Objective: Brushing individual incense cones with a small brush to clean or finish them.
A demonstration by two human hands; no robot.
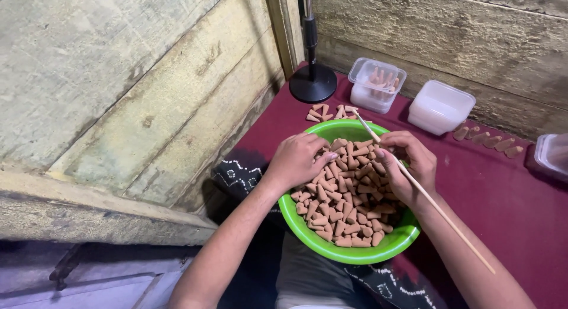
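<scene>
Left hand curled on matte brown cones in glossy green bowl; right hand pinched thin wooden stick.

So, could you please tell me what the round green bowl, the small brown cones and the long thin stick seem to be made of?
Round green bowl: likely plastic, smooth glossy sheen. Small brown cones: matte, probably pressed clay or incense paste; hard to tell. Long thin stick, held in the right hand: pale, looks like wood or bamboo.
</scene>
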